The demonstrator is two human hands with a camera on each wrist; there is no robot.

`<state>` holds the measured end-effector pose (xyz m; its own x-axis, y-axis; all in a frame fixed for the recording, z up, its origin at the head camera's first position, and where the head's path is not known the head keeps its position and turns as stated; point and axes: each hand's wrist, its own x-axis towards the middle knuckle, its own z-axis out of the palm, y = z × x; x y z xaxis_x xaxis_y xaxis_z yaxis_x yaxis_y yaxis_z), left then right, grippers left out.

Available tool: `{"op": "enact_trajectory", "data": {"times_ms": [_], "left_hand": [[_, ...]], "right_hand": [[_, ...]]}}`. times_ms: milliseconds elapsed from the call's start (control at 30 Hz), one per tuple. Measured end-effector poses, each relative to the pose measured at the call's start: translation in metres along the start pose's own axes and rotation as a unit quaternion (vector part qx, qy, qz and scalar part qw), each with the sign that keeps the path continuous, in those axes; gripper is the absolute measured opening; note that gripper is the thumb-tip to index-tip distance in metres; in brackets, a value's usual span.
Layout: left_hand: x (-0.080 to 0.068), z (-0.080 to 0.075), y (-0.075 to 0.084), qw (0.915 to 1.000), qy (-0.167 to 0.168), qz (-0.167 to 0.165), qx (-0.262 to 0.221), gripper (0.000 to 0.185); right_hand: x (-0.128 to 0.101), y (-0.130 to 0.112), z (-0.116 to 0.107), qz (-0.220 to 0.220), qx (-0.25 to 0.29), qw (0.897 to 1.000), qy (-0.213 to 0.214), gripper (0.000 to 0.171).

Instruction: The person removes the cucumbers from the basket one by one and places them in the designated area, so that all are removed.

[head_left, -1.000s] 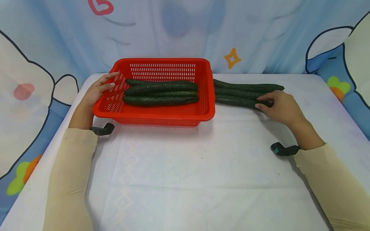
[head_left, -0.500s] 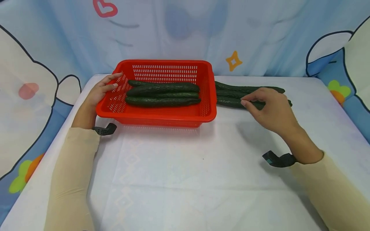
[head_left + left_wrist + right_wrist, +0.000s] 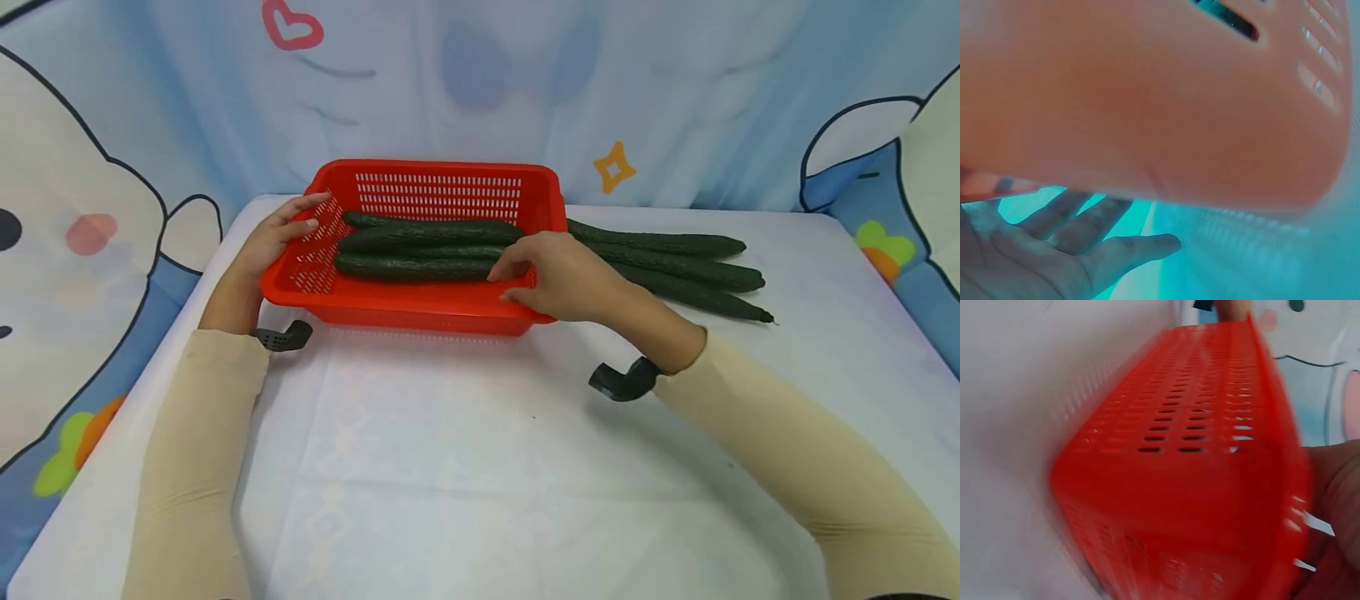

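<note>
A red plastic basket [image 3: 408, 310] with slotted walls stands at the back left of the table, with several long dark green cucumbers [image 3: 420, 267] lying side by side in it. My left hand [image 3: 272, 237] rests over its left rim; the left wrist view shows fairly straight fingers [image 3: 1141, 249] beneath the rim. Over the basket's right front corner reaches my right hand [image 3: 562, 279], thumb and forefinger apart inside the rim and nothing seen between them. Right of the basket lie three more cucumbers [image 3: 701, 268], their left ends hidden behind the basket and right hand.
A white cloth covers the table [image 3: 480, 467]. Behind it and along both sides hangs a blue patterned curtain [image 3: 675, 92]. The right wrist view is blurred, showing the basket's outer wall close up.
My right hand has let go of the front cucumber on the table and moved left to the basket's right rim. My left hand stays on the left rim. The view has shifted slightly.
</note>
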<state>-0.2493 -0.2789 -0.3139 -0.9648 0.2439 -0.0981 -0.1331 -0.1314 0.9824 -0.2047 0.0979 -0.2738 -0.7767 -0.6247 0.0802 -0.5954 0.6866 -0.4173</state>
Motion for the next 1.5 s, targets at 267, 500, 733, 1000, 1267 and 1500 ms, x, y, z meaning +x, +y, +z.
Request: {"op": "enact_trajectory", "data": {"times_ms": [267,500,733,1000,1267,1500], "left_hand": [[0.004,0.0,-0.003,0.9999,-0.001,-0.008,-0.015,0.047],[0.009,-0.007,-0.007,0.9997,0.015,-0.015,-0.016,0.045],[0.009,-0.006,-0.008,0.9997,0.005,-0.014,-0.022,0.046],[0.01,-0.007,-0.006,0.9996,0.009,-0.013,-0.022,0.045],[0.008,-0.008,-0.007,0.9998,0.014,-0.011,-0.007,0.044],[0.008,-0.009,-0.007,0.9999,0.011,-0.009,0.0,0.044]], "right_hand": [[0.035,0.0,0.019,0.005,0.035,0.995,-0.092,0.036],[0.057,-0.008,0.028,0.045,0.02,0.988,-0.148,0.061],[0.068,-0.008,0.037,0.064,-0.024,0.981,-0.183,0.073],[0.072,-0.008,0.039,0.061,-0.068,0.977,-0.193,0.078],[0.074,-0.005,0.042,0.033,-0.067,0.978,-0.193,0.077],[0.074,-0.006,0.045,0.015,-0.065,0.982,-0.176,0.062]]}}
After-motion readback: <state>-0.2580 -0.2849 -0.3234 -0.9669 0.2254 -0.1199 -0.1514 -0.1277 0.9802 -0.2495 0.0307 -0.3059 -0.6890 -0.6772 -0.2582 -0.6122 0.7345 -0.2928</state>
